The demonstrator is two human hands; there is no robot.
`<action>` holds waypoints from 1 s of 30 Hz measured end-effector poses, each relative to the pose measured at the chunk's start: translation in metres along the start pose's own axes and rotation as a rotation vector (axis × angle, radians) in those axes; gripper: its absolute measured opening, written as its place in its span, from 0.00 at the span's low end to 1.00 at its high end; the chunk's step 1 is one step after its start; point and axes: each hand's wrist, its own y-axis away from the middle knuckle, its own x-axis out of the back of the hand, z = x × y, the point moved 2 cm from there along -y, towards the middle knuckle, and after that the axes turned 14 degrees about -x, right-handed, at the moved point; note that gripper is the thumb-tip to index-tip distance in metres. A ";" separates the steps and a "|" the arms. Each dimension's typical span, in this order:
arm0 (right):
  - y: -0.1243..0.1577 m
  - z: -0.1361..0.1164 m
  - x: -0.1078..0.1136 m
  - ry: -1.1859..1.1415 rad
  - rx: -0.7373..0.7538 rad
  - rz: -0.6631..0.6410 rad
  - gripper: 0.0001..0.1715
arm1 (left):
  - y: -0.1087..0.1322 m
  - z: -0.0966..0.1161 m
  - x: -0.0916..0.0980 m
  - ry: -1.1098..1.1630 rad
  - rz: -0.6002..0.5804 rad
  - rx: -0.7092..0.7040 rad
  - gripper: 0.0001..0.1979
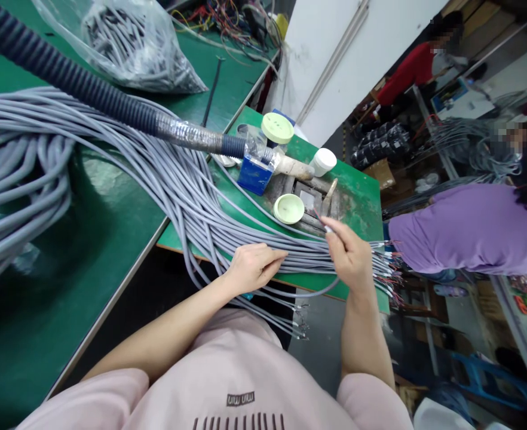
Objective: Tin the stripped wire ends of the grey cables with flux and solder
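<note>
A thick bundle of grey cables [192,191] runs across the bench, its stripped ends fanned out at the right. Over the front of this bundle rests my left hand [255,267], its fingers pressed together; what they hold, if anything, is hidden. My right hand [351,254] pinches one grey cable near its end. The thin coloured wires [318,215] of that end point up-left towards a soldering spot. A pale green tub [289,208] lies open just beyond, beside a grimy metal holder [330,200].
A dark corrugated hose [111,104] crosses overhead to a blue box [254,174]. A lidded tub [278,127] and a white jar [323,161] stand behind. A plastic bag [133,48] of cable pieces lies at the back left. Someone in a purple top [465,227] is at right.
</note>
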 end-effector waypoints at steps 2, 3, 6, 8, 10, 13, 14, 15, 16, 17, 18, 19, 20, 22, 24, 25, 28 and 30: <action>0.027 -0.010 -0.003 0.034 0.136 0.079 0.19 | -0.002 0.001 0.001 0.034 0.003 0.021 0.11; 0.039 -0.013 -0.006 0.057 0.188 0.096 0.20 | -0.003 0.002 0.002 0.065 0.015 0.041 0.10; 0.065 -0.015 -0.018 0.091 0.296 0.108 0.23 | -0.008 0.011 0.003 0.251 0.061 0.157 0.10; 0.075 -0.015 -0.024 0.078 0.325 0.094 0.23 | -0.010 0.019 0.000 0.459 0.063 0.295 0.12; 0.081 -0.015 -0.028 0.062 0.323 0.086 0.24 | -0.009 0.028 -0.006 0.698 0.040 0.447 0.15; 0.087 -0.016 -0.029 0.049 0.309 0.089 0.23 | -0.006 0.039 -0.014 0.955 0.033 0.605 0.20; 0.088 -0.016 -0.029 0.044 0.305 0.090 0.23 | -0.006 0.042 -0.016 1.007 0.036 0.637 0.21; 0.089 -0.015 -0.029 0.038 0.303 0.090 0.22 | -0.006 0.044 -0.018 1.049 0.036 0.667 0.22; 0.090 -0.015 -0.029 0.031 0.299 0.088 0.22 | -0.007 0.045 -0.019 1.085 0.037 0.696 0.22; 0.091 -0.015 -0.029 0.024 0.295 0.087 0.22 | -0.008 0.046 -0.019 1.118 0.040 0.725 0.23; 0.092 -0.014 -0.030 0.015 0.291 0.084 0.22 | -0.008 0.047 -0.020 1.148 0.044 0.755 0.23; 0.092 -0.014 -0.030 0.006 0.286 0.081 0.22 | -0.009 0.047 -0.020 1.174 0.049 0.787 0.23; 0.092 -0.014 -0.030 -0.003 0.281 0.077 0.22 | -0.009 0.048 -0.020 1.197 0.053 0.818 0.23; 0.093 -0.014 -0.030 -0.020 0.267 0.069 0.22 | -0.008 0.048 -0.022 1.245 0.067 0.870 0.23; 0.093 -0.015 -0.031 -0.042 0.250 0.055 0.23 | -0.007 0.049 -0.025 1.305 0.091 0.902 0.23; 0.094 -0.015 -0.031 -0.053 0.240 0.047 0.23 | -0.006 0.049 -0.026 1.332 0.112 0.915 0.23; 0.096 -0.015 -0.033 -0.057 0.197 0.029 0.24 | -0.005 0.051 -0.029 1.371 0.187 0.963 0.21; 0.097 -0.014 -0.034 -0.047 0.150 0.026 0.25 | -0.007 0.053 -0.029 1.382 0.237 1.005 0.21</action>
